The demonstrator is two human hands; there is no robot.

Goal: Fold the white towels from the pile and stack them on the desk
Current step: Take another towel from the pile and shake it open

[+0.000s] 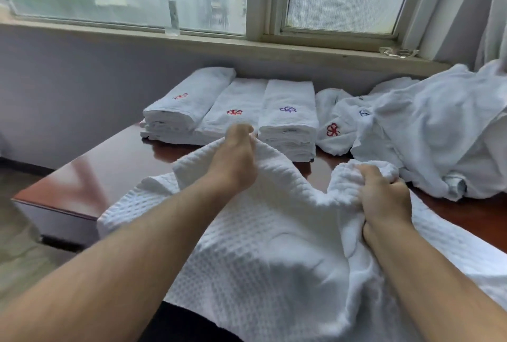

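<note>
A white waffle-weave towel [263,245] lies spread over the near part of the reddish-brown desk [109,166] and hangs toward me. My left hand [233,160] pinches its far edge, lifted a little above the desk. My right hand [384,196] grips a bunched part of the same towel near its right side. Behind the hands stand three stacks of folded white towels [288,119] with red and purple embroidered marks. The unfolded pile [428,133] of white towels lies at the right.
A clear plastic bottle [170,8] stands on the window sill behind the desk. A glass dish [399,52] sits on the sill at the right, by the curtain. The desk's left corner [19,200] drops off to the floor.
</note>
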